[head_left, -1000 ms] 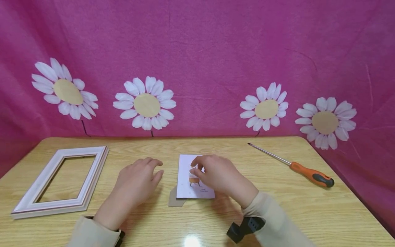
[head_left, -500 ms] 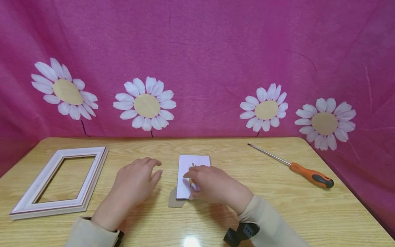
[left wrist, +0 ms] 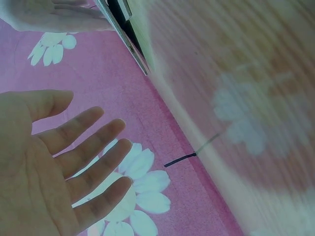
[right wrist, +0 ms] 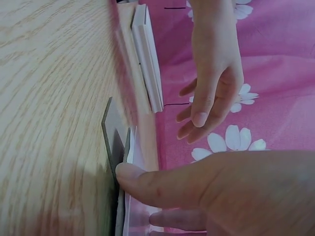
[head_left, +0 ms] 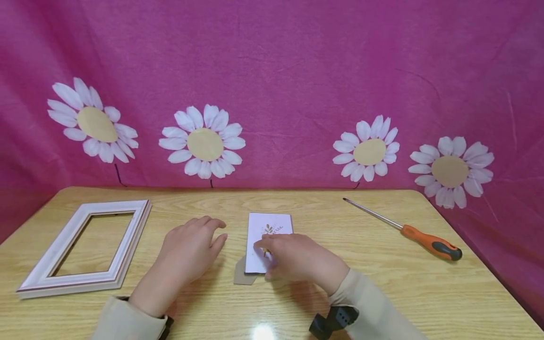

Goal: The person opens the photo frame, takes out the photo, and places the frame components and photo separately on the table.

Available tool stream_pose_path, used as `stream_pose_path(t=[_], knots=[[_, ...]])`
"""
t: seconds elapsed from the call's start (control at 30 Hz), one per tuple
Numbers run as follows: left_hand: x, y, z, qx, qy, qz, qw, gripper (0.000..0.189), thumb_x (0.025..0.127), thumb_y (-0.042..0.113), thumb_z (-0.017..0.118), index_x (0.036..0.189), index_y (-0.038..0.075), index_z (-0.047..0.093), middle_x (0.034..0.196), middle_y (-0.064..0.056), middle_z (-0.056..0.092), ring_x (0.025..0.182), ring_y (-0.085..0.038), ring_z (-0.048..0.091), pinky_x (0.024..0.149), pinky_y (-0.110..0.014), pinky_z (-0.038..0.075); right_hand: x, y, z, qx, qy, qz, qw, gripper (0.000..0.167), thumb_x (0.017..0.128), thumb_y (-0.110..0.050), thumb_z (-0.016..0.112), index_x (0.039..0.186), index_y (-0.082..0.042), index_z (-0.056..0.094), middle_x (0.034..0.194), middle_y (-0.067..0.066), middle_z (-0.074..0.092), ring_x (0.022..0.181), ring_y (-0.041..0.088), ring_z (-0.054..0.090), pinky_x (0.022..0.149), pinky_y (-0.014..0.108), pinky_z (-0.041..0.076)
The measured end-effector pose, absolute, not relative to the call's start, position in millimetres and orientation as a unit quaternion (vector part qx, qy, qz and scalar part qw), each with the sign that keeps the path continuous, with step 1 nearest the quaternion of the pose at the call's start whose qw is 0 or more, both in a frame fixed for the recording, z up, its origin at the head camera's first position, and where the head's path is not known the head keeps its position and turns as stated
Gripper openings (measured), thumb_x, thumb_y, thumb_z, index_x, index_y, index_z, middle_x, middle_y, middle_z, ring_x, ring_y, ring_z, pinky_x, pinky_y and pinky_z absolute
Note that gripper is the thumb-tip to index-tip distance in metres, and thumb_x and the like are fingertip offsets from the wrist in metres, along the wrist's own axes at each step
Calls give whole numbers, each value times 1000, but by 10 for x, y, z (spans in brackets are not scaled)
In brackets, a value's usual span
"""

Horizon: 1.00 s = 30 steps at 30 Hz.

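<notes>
A white picture card with a gold leaf print lies at mid-table on a thin backing board, whose grey-brown stand flap sticks out at the near left. Over the card's near right part, my right hand holds the stack, thumb on the near edge and fingers across the face. In the right wrist view, the thumb meets the edge beside the stand flap. My left hand hovers left of the card, fingers loosely bent and holding nothing; the left wrist view shows its palm and spread fingers.
A white picture frame with an open middle lies at the table's left. On the right lies a screwdriver with an orange and black handle. A pink curtain with white flowers hangs behind the wooden table.
My right hand has come down and nearer, from the card's upper part to its near edge, uncovering the top right corner. The left hand and the card have hardly moved.
</notes>
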State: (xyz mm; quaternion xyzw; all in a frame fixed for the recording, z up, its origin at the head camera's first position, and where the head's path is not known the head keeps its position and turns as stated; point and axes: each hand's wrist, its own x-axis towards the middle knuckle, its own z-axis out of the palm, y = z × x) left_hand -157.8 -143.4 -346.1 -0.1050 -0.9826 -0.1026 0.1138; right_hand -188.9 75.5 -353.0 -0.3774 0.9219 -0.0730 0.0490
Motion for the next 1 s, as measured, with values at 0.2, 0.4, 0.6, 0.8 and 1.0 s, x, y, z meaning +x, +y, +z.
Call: stream_pose_path(t=[0.2, 0.4, 0.6, 0.8, 1.0], knots=[[-1570, -1470, -3457, -106, -982, -105, 116, 28, 97, 27, 62, 118, 10, 69, 115, -9, 68, 108, -31, 63, 85, -52, 52, -1884, 737, -3489, -373, 923, -80, 58, 46, 83, -20, 80, 126, -12, 67, 106, 0, 67, 86, 12, 59, 82, 36, 52], [-1568, -1485, -3443, -105, -982, -105, 114, 27, 97, 26, 63, 118, 11, 69, 115, -8, 68, 109, -31, 63, 84, -51, 53, -1878, 769, -3445, -419, 904, -82, -5, 27, 87, -13, 75, 114, -10, 74, 110, 1, 72, 90, 14, 67, 81, 36, 55], [-1578, -1467, -3447, -102, -984, -104, 106, 28, 97, 27, 62, 119, 11, 69, 117, -8, 68, 111, -30, 62, 85, -51, 53, -1885, 799, -3481, -456, 875, -58, -152, 21, 82, -6, 73, 101, -13, 78, 91, -5, 75, 63, 12, 63, 59, 31, 53], [-1568, -1460, -3455, -102, -984, -101, 106, 27, 97, 26, 63, 118, 11, 69, 116, -8, 68, 109, -30, 62, 85, -50, 53, -1908, 797, -3582, -452, 851, -21, -265, 20, 80, -9, 76, 100, -11, 73, 84, -3, 74, 57, 13, 64, 48, 31, 51], [-1576, -1450, -3449, -102, -982, -106, 114, 27, 97, 25, 62, 118, 10, 69, 114, -8, 68, 108, -30, 63, 83, -51, 53, -1938, 855, -3603, -439, 836, -5, -330, 28, 79, -4, 75, 106, -8, 71, 93, 0, 76, 69, 14, 71, 47, 33, 54]])
